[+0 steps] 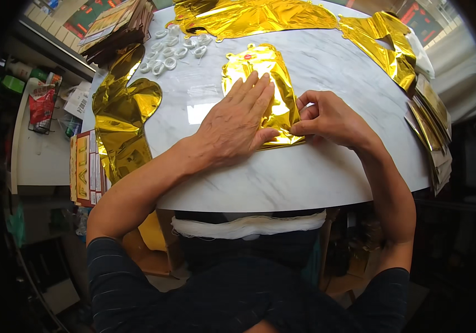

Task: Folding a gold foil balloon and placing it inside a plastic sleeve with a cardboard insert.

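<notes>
A folded gold foil balloon (285, 83) lies in front of me on the marble-patterned table, with small tabs at its far edge and a red mark near the top. My left hand (238, 114) rests flat on it, fingers stretched out and pressed together, thumb toward the near edge. At its lower right corner, my right hand (324, 119) pinches the foil between thumb and curled fingers. Part of the balloon is hidden under my left hand.
More flat gold foil balloons lie at the far edge (260, 19), far right (385, 47) and left (121, 116). Several white ring-shaped coils (168, 53) sit at the back left. Stacked printed packets (110, 28) stand at far left; others (432, 119) hang over the right edge.
</notes>
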A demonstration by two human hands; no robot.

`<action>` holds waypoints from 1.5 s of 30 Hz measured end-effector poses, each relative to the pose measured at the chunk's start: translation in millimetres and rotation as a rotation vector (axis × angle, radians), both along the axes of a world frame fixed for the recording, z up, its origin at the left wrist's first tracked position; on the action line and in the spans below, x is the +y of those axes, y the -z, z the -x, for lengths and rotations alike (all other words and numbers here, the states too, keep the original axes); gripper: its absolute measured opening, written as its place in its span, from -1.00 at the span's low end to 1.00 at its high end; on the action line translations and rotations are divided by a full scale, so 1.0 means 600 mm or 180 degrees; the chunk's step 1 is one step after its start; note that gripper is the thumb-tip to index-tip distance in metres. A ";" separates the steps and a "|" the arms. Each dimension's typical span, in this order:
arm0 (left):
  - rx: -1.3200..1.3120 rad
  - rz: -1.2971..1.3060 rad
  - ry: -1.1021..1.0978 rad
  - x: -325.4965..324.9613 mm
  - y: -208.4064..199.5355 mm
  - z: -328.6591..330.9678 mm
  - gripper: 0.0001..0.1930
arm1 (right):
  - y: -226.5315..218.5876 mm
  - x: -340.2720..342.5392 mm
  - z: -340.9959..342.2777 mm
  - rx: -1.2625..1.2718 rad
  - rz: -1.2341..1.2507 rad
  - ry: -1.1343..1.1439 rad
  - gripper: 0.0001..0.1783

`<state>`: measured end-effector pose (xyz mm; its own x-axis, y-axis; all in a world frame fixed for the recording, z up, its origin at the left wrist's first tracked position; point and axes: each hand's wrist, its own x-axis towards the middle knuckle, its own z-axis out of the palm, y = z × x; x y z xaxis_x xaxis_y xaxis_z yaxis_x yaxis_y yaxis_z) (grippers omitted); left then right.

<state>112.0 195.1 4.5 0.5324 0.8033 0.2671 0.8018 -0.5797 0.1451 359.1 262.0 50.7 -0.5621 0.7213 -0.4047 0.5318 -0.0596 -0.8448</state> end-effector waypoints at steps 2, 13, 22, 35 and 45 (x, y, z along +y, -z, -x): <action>0.0003 0.0134 0.0007 0.004 0.006 0.000 -0.10 | -0.002 0.001 -0.001 0.0007 0.0052 0.0025 -0.58; 0.0110 0.0181 -0.0051 0.001 0.010 -0.003 -0.11 | -0.016 -0.048 -0.020 0.0084 -0.0174 0.0415 -0.50; 0.0187 0.0236 -0.0105 0.002 0.009 -0.004 -0.10 | 0.004 -0.085 -0.004 -0.0648 -0.1396 0.0350 -0.59; 0.0078 0.0312 -0.0097 0.002 0.005 -0.006 -0.05 | 0.051 -0.036 -0.062 -0.0862 -0.3266 -0.1163 -0.22; 0.0167 0.0403 -0.0094 0.002 -0.003 -0.008 -0.06 | 0.052 -0.001 -0.043 -0.0657 -0.3238 -0.1713 -0.24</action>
